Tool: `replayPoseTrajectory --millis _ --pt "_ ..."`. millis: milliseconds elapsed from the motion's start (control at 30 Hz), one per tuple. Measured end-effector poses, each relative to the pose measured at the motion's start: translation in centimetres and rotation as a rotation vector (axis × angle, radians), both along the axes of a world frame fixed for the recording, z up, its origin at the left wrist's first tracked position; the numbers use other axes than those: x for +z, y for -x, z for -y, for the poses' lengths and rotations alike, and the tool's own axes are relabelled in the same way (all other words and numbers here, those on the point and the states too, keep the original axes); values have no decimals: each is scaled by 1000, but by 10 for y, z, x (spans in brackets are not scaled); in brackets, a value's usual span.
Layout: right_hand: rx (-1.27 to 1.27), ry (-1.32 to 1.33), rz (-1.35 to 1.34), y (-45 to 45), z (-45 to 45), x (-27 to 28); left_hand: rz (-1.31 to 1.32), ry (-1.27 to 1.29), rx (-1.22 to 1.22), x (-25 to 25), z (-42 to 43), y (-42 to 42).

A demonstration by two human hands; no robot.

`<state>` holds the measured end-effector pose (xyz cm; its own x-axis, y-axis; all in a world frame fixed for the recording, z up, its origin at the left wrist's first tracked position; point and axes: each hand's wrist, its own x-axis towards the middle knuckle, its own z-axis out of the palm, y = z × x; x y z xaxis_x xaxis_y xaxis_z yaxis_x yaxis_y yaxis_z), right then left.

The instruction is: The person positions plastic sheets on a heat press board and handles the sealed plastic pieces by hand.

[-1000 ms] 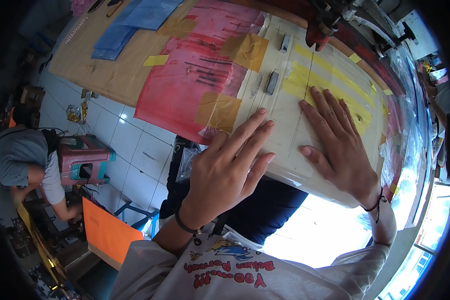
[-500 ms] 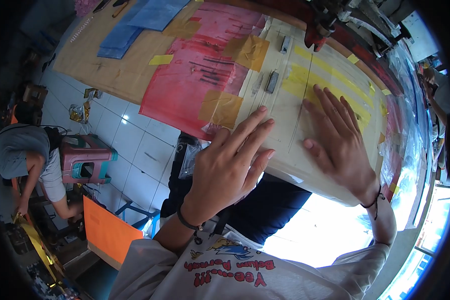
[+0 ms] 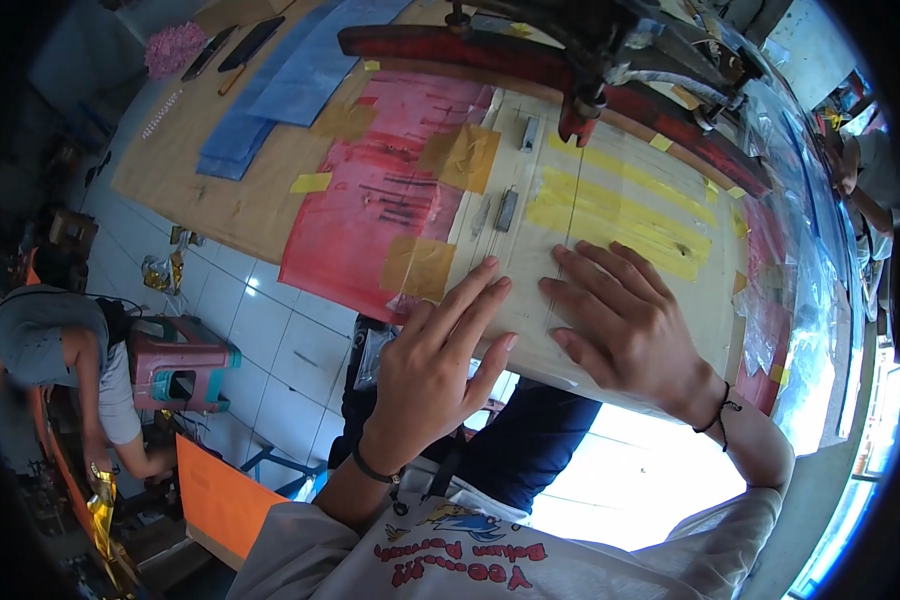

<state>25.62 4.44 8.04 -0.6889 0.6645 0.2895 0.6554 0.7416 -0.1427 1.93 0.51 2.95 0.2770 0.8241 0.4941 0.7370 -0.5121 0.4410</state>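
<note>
My left hand (image 3: 432, 362) rests at the table's near edge, its fingers spread and nothing held, just right of the lower brown tape patch (image 3: 417, 268). Beside it, my right hand (image 3: 625, 325) lies with fingers apart on the clear-covered cream surface (image 3: 530, 290), below the yellow tape strips (image 3: 620, 215). Two small grey metal blocks, one (image 3: 506, 211) nearer and one (image 3: 529, 134) farther, sit on that surface beyond my hands. A red sheet (image 3: 340, 235) with dark marks is taped down to the left.
A red metal machine bar (image 3: 660, 125) spans the table's far side. Blue plastic sheets (image 3: 305, 85), a phone (image 3: 252, 42) and a pink bundle (image 3: 175, 50) lie at the far left. A person (image 3: 55, 335) bends beside stacked stools (image 3: 180, 365) on the left.
My right hand has shifted left and toward me, and its fingers have spread differently. The view has tilted, showing more of the red bar. The person at left now holds up gold foil.
</note>
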Motion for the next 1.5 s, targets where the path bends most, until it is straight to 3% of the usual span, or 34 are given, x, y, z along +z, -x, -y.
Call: replayPoseTrajectory --millis 700,800,1500 --pt "22 -30 -192 -4 -6 -10 6 96 -25 10 5 1" --pt "21 -23 -202 -5 -6 -9 -46 -12 -37 5 1 3" --pt "31 -42 -235 -6 -7 -11 -16 -10 -43 6 2 1"
